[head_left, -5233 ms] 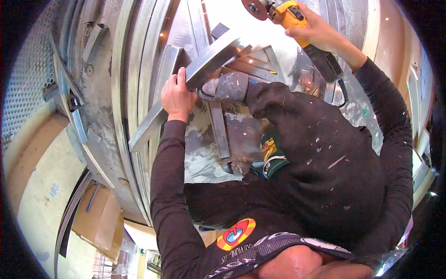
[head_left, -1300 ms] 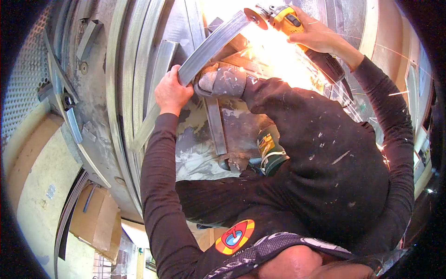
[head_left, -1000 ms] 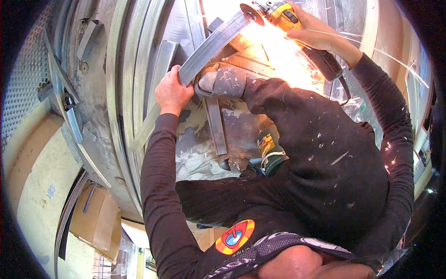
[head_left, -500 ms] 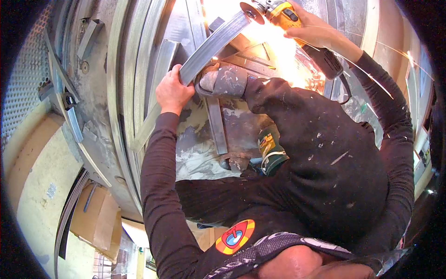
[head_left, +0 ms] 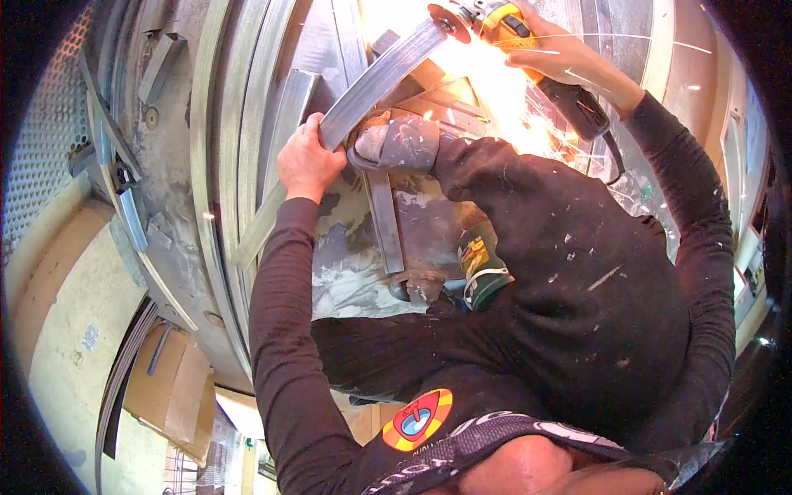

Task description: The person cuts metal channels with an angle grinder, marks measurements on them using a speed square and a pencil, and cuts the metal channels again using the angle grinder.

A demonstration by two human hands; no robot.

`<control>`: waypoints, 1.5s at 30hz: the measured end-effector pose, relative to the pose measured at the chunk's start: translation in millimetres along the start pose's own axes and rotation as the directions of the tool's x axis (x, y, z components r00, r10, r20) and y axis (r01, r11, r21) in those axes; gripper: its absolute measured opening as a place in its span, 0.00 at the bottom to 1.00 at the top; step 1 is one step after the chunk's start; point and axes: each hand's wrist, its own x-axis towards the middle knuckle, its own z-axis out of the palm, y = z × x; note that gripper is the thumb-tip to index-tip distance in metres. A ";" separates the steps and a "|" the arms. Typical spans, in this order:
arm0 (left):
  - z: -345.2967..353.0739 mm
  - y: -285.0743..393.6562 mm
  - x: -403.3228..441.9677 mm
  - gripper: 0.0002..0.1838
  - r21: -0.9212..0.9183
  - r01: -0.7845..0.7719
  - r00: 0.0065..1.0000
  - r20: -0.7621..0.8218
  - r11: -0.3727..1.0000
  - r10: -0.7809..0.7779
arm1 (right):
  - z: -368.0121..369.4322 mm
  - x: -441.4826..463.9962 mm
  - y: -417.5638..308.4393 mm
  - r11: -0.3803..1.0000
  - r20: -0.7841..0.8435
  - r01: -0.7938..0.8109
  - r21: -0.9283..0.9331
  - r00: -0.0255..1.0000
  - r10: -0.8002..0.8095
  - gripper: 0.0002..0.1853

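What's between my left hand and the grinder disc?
The metal tube: in the head view, it stretches from your left hand to the grinder disc.

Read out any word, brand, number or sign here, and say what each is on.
Nothing reads clearly.
Shirt: small lettering below the badge, too blurred to read.
Collar: pale lettering, too warped to read.
Grinder: no legible marking.
Green item: yellow print, unreadable.
Board: blue marks, too faint to tell whether they are text.
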 end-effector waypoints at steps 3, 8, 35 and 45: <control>-0.9 0.5 -0.2 0.26 -0.017 -0.001 1.000 -0.015 1.000 0.001 | -8.0 -9.0 -24.0 0.996 0.084 -0.084 0.025 0.993 0.082 0.52; -2.7 3.3 0.2 0.26 0.013 0.012 1.000 -0.009 1.000 -0.011 | -1.4 8.9 -2.5 0.971 -0.073 -0.152 -0.186 0.987 0.140 0.47; 1.7 0.7 1.3 0.27 0.015 0.013 1.000 0.002 1.000 -0.013 | 5.5 17.4 7.4 0.990 -0.122 0.004 -0.138 0.992 -0.021 0.45; 0.8 0.0 1.5 0.28 0.023 0.016 1.000 0.026 1.000 -0.017 | -2.6 15.8 30.9 0.996 0.079 -0.056 0.074 0.996 0.050 0.53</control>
